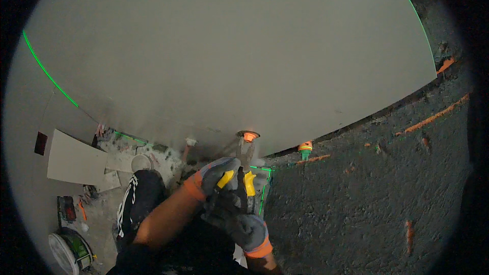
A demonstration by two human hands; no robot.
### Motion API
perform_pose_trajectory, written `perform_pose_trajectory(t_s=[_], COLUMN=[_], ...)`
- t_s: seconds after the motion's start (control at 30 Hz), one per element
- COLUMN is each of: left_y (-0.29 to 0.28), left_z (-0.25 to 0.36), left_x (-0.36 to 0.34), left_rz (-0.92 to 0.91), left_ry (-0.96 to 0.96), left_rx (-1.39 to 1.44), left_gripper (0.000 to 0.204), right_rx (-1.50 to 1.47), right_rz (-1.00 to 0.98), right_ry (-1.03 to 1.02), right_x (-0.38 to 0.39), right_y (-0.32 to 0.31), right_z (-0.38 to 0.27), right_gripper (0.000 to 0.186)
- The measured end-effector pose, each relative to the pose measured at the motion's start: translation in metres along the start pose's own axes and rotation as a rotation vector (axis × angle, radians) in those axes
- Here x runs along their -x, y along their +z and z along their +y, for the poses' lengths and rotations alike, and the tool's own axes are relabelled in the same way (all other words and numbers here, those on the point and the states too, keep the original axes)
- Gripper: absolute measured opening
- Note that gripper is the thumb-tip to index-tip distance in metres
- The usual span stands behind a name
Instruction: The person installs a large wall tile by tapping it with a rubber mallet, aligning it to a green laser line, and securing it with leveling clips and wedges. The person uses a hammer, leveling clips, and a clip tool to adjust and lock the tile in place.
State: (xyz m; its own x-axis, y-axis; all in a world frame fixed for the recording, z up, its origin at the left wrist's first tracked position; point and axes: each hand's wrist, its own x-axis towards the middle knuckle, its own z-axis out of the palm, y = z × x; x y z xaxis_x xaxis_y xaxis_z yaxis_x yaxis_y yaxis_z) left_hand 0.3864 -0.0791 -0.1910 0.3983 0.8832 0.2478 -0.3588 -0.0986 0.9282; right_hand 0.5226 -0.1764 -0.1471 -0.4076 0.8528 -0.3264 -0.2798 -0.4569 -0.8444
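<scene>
Fingers (232,163) — left hand (215,174) (gloved) — hold a yellow-handled tool (225,179).

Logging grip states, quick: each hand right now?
Left hand: closed on the yellow-and-black tool.
Right hand: at the tool's lower end; fingers hidden, open or closed can't be told.

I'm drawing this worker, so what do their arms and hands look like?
The left hand and right hand wear grey gloves with bright orange cuffs. The left forearm is partly bare, below a black sleeve.
</scene>
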Motion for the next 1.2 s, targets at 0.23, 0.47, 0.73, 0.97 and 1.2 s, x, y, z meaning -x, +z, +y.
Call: perform_pose_trajectory(t_s=[0.23, 0.47, 0.73, 0.97, 1.2], left_y=[0.023, 0.03, 0.031, 0.025, 0.019], left_z=[-0.018, 0.025, 0.019, 0.024, -0.011], left_x=[-0.035, -0.03, -0.038, -0.037, -0.031], left_rz=[-0.391, -0.241, -0.446, -0.283, -0.167], left_ry=[-0.176, -0.288, -0.23, -0.277, -0.409], left_rx=[1.265, 1.251, 1.307, 0.96, 0.93], left_gripper=[0.038, 0.04, 0.038, 0.027, 0.041], right_rx=[-0.743, -1.368, -0.765, -0.753, -0.714], right_rz=[-0.077, -0.158, -0.048, -0.041, -0.035], right_ry=[0.137, 0.422, 0.37, 0.286, 0.249], right_x=[0.01, -0.01, -0.008, -0.002, -0.001], right_y=[-0.005, -0.03, -0.031, -0.017, -0.017], right_z=[-0.001, 0.028, 0.03, 0.011, 0.007], right_gripper=[0.055, 0.048, 0.041, 0.04, 0.04])
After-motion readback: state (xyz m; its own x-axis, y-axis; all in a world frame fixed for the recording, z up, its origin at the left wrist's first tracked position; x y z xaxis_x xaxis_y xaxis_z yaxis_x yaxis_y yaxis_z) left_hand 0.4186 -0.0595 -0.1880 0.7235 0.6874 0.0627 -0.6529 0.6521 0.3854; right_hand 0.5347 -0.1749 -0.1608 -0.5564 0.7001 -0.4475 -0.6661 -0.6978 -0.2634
